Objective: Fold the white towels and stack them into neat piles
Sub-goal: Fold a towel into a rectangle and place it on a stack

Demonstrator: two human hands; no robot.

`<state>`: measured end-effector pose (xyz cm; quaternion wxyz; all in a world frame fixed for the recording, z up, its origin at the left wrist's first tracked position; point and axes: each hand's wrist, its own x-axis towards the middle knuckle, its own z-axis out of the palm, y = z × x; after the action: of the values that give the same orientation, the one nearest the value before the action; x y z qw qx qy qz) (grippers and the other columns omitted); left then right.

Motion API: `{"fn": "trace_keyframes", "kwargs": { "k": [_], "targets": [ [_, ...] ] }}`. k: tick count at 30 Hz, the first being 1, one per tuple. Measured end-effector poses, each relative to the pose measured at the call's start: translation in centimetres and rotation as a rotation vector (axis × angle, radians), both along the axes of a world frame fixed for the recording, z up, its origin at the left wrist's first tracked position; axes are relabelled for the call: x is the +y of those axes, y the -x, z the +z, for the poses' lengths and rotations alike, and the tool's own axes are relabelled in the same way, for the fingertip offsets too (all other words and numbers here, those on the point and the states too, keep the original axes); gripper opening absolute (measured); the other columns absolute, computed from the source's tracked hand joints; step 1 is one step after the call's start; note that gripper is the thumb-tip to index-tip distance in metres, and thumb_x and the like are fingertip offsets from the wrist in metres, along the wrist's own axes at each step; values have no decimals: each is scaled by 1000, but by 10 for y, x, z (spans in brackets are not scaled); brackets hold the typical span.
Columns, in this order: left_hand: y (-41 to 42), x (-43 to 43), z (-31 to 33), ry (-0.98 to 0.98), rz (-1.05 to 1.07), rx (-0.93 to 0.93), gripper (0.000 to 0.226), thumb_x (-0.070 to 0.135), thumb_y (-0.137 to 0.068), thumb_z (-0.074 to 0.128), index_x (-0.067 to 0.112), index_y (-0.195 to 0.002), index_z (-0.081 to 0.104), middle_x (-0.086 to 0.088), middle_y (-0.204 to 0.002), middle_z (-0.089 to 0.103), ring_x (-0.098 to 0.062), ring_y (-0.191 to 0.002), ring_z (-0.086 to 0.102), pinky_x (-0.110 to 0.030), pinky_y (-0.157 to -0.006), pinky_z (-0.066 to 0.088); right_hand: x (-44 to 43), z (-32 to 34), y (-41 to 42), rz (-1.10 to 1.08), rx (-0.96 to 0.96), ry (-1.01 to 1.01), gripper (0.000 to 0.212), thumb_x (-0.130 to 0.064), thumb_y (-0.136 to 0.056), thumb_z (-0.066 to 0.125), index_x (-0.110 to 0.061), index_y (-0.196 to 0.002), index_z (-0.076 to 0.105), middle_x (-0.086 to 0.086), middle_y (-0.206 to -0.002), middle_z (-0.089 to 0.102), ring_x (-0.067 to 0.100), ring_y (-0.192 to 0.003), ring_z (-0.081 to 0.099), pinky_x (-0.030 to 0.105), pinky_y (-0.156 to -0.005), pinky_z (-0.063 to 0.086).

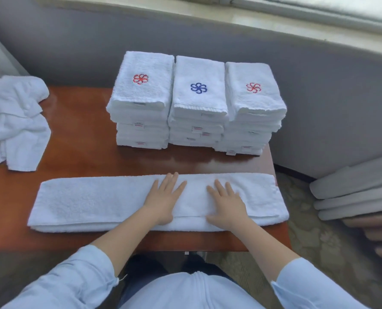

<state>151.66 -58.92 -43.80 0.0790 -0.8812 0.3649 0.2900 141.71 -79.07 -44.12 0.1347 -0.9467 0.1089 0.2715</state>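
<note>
White long folded towel point(91, 201) lies across the near bench point(78, 134); left hand point(163, 197) and right hand point(228, 204) press flat on it, fingers spread, gripping nothing. Behind stand three folded stacks point(196, 103); loose towels point(13, 121), perhaps several, sit left.

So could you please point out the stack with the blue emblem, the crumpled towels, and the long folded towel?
stack with the blue emblem point(198, 94): head view, on its top towel.
crumpled towels point(13, 121): head view, middle of the heap.
long folded towel point(91, 199): head view, bare left half.
</note>
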Motion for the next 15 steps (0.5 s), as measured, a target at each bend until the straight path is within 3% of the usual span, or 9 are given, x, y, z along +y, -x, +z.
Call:
{"fn": "trace_keyframes", "kwargs": {
  "k": [2,5,8,11,13,15],
  "targets": [
    [23,-11,-9,20,-12,97,99,35,-88,53,29,-153,-22,-6,-155,-38,-25,-144,-34,-47,-119,-14,-15,2,11,18,-54,15,81,-27,-85,57,-29,-155,17,-1,-166,2,22,-152,2,41,-119,22],
    [37,-20,-17,4,18,64,99,48,-89,49,28,-152,-24,-8,-154,-40,-28,-141,-38,-50,-118,-18,-31,4,25,30,-54,83,81,-18,-86,54,-29,-155,15,1,-165,5,24,-152,5,45,-119,23],
    [39,-25,-17,26,44,-21,90,32,-92,47,27,-155,-17,-11,-159,-31,-30,-146,-29,-49,-120,-11,-38,4,33,47,-65,142,82,-13,-86,56,-27,-155,14,5,-164,6,29,-151,7,47,-115,30],
    [37,-26,-11,79,57,-87,78,12,-92,44,24,-158,4,-9,-165,-9,-28,-152,-7,-42,-122,8,-45,4,35,97,-125,205,72,-6,-84,59,-21,-147,27,9,-154,26,31,-140,29,38,-95,45],
    [34,-26,-5,151,86,-149,64,4,-90,45,21,-150,29,-7,-159,23,-27,-144,25,-34,-108,35,-54,7,34,106,-160,266,58,-4,-81,61,-19,-133,39,5,-135,41,26,-119,43,33,-77,42],
    [31,-28,1,162,98,-226,50,2,-86,47,19,-132,43,-4,-134,43,-23,-118,44,-29,-79,41,-63,13,32,95,-148,323,45,-1,-80,59,-18,-120,45,3,-120,45,25,-108,46,32,-70,34]
  ]
}}
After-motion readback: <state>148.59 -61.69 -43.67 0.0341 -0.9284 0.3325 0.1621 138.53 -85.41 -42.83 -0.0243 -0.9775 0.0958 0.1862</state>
